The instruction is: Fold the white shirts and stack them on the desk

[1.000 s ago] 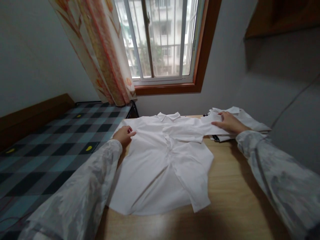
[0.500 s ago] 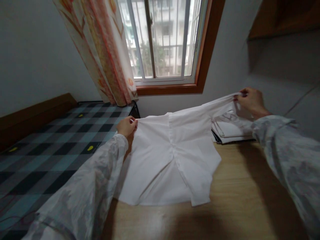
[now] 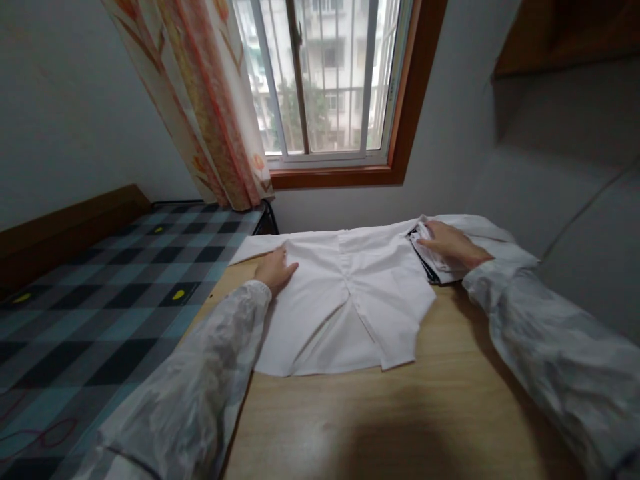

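Left hand (image 3: 276, 269) flat on white shirt (image 3: 345, 300), right hand (image 3: 447, 243) on folded stack (image 3: 480, 257)

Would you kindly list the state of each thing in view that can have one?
White shirt: spread flat on the table, front placket open.
Left hand: flat on the shirt.
Right hand: resting on the folded clothes.
Curtain: drawn aside.
Window: looks shut.
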A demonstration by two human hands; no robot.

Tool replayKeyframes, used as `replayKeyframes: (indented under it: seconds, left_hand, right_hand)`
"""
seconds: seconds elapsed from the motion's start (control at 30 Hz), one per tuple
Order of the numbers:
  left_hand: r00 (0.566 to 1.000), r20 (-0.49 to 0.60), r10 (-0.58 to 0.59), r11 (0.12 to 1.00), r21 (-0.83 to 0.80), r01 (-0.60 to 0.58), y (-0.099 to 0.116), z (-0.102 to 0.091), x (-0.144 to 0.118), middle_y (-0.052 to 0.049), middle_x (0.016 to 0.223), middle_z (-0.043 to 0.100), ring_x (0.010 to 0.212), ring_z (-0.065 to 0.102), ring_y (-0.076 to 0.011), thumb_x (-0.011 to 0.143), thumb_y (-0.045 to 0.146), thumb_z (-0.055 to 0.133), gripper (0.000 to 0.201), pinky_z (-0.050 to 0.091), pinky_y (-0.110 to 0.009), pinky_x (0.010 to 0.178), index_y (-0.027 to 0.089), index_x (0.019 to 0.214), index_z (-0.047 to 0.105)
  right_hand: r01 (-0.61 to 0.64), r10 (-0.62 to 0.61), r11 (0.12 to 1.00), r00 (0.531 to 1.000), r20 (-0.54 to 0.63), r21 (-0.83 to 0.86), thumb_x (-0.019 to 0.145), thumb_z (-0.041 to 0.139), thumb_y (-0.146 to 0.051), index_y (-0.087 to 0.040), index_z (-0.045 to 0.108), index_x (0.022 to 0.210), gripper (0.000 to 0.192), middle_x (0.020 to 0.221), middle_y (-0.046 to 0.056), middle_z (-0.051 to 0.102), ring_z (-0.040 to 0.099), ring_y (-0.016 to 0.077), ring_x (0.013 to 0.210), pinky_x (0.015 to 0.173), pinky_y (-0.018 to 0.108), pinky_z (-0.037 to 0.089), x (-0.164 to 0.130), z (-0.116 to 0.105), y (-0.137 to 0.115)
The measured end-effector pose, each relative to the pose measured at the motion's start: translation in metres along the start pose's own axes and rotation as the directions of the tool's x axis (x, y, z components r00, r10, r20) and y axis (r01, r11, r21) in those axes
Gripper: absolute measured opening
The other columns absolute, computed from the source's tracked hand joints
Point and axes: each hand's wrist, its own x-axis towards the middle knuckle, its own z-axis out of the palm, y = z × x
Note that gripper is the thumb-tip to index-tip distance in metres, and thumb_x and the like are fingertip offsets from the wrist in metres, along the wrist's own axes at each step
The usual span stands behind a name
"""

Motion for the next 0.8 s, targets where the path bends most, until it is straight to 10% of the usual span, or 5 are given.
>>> replayKeyframes:
  seconds: [0.23,0.43,0.67,0.8]
  left_hand:
    - [0.941,0.012,0.339,0.907,-0.270,-0.324,0.066,-0.011,-0.076,-0.008,0.094,0.077,0.079,0.070,-0.0255,0.087,0.063,0.078,0.039,0.050,-0.035,0.076,0.026,0.099,0.076]
    - [0.880,0.136,0.454,0.881,-0.212,-0.422,0.097,-0.017,-0.118,-0.003,0.088,0.076,0.068,0.064,-0.0195,0.085,0.039,0.080,0.015,0.041,-0.030,0.064,0.026,0.093,0.078]
    - [0.916,0.220,0.335,0.895,-0.379,-0.236,0.099,-0.012,-0.106,-0.004,0.080,0.074,0.071,0.064,-0.0184,0.099,0.041,0.058,0.029,0.042,-0.028,0.066,0.019,0.094,0.077]
    - [0.921,0.161,0.355,0.789,-0.579,-0.203,0.109,0.011,-0.105,-0.002,0.078,0.068,0.069,0.056,-0.0160,0.100,0.044,0.057,0.032,0.040,-0.027,0.064,0.017,0.089,0.071]
  right_hand:
    - [0.204,-0.184,0.953,0.977,-0.110,0.223,0.097,0.064,-0.039,-0.019,0.067,0.123,0.034,0.128,0.017,0.074,0.069,0.0339,0.119,0.107,0.045,0.051,-0.074,0.000,-0.097]
    - [0.301,-0.361,0.885,0.926,0.114,0.354,0.088,0.080,-0.050,-0.021,0.066,0.110,0.039,0.101,0.008,0.074,0.068,0.0261,0.089,0.080,0.036,0.050,-0.161,-0.001,-0.187]
    - [0.202,-0.293,0.898,0.937,0.191,0.391,0.093,0.067,-0.024,-0.021,0.070,0.087,0.007,0.088,0.005,0.073,0.065,0.0193,0.079,0.072,0.030,0.041,-0.165,0.009,-0.201]
    - [0.063,-0.211,0.764,0.965,0.157,0.642,0.094,0.064,-0.025,-0.022,0.068,0.081,0.013,0.075,0.000,0.068,0.059,0.0165,0.069,0.064,0.028,0.038,-0.155,0.024,-0.196]
